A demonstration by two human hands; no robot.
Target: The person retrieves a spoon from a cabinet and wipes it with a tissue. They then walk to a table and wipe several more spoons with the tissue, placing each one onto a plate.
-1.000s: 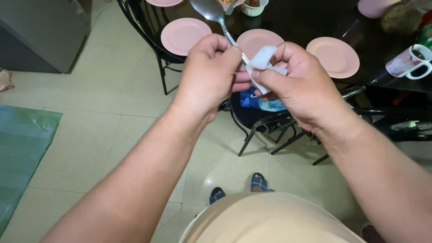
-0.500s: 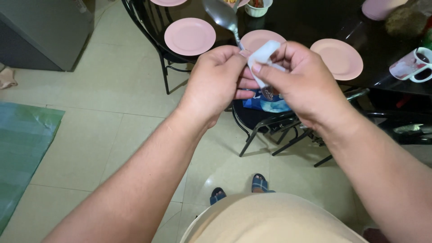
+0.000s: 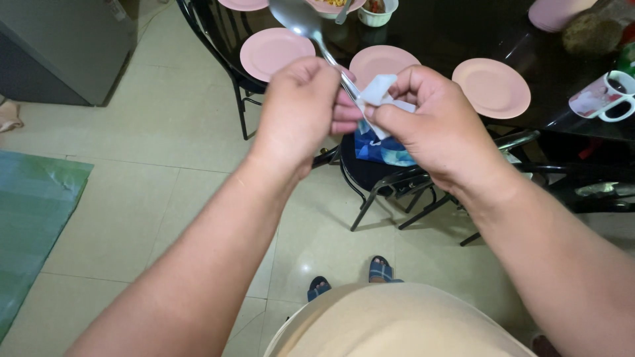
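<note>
table: black glossy tabletop (image 3: pixel 450 30) at top of view, holding three round pink plates (image 3: pixel 276 53) along the near edge and a white mug (image 3: pixel 605 96) at right
chair: black metal-frame chair (image 3: pixel 380 178) under your hands, blue cloth on the seat
left hand: your left hand (image 3: pixel 301 112) is fisted tight on the handle of the long silver metal spoon (image 3: pixel 301 20), bowl pointing up over the table
right hand: your right hand (image 3: pixel 433 129) pinches a small white folded tissue (image 3: pixel 378 92) against the spoon handle, just beside the left fist

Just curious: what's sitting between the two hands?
In the head view, a spoon handle wrapped in a white tissue bridges the left hand and right hand.
</note>
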